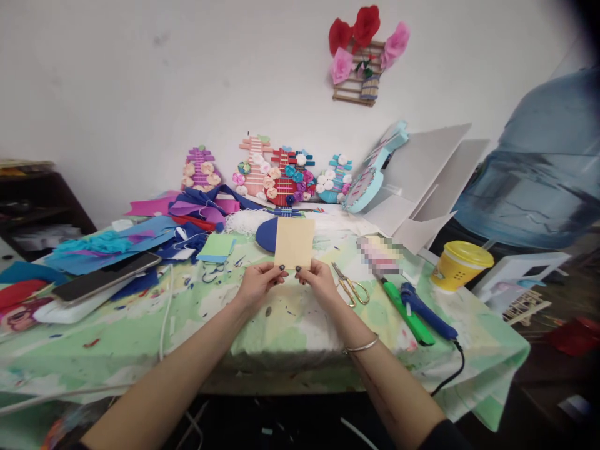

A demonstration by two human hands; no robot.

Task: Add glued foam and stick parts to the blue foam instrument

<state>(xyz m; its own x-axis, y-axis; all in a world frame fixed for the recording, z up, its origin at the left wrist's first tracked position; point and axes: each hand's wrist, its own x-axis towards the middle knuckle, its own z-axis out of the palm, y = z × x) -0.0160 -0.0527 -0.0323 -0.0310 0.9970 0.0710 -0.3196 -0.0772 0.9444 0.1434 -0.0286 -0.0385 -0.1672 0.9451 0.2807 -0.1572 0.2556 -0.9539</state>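
A pale yellow square of paper [294,242] is held up by its lower edge between both hands. My left hand [260,282] pinches it near the bottom left corner, thumb in front. Near the bottom right corner, my right hand [320,282] grips it the same way. Behind the paper lies a dark blue rounded piece [265,235], partly hidden by it. Gold-handled scissors [350,286] rest on the table just right of my right hand. A small stack of green and blue paper squares [217,247] lies to the left of the yellow one.
A blue glue gun [427,311] and a green-handled cutter [407,311] lie at the right, beside a yellow cup [462,265]. Flower-decorated lute shapes [284,172] lean against the wall. A phone [107,277] and coloured scraps cover the left. A white cable [165,312] crosses the tablecloth [290,325].
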